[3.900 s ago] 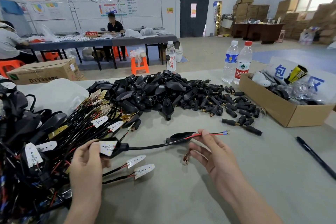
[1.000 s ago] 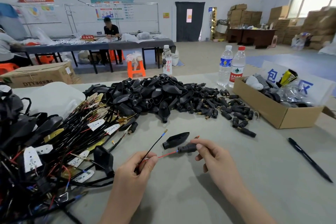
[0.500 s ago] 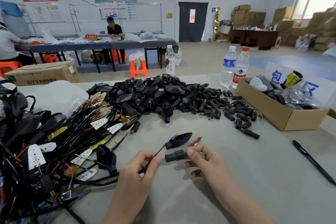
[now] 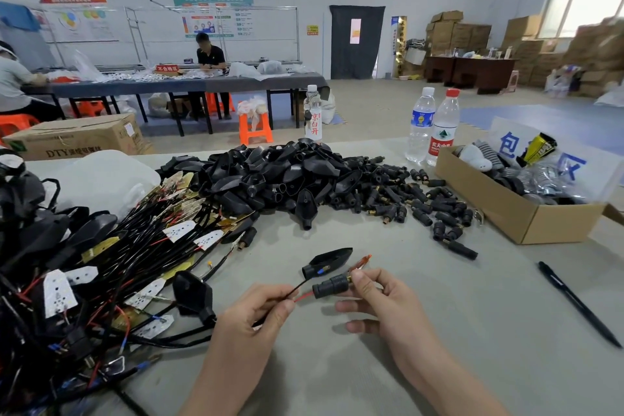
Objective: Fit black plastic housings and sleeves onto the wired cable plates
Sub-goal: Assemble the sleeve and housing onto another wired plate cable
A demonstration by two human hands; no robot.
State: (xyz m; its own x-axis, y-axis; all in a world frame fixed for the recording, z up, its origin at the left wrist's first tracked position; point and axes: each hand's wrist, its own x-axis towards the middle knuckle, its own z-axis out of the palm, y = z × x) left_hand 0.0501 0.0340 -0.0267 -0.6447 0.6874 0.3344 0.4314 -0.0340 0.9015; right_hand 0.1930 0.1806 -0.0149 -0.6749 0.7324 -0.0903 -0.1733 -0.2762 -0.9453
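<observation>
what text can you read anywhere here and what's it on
"DTY": carton, the rest of its print is blurred
"不合格区": red sign on far table
"京白升": bottle
"农夫山泉": red-label bottle
"包", "区": white sign
Wall posters: too small to read

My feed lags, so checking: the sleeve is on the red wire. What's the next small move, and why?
Probably slide the sleeve down the red wire toward the left hand: the right hand grips it, the wire's tip already pokes out beyond it, and a stretch of red shows between sleeve and that hand.
</observation>
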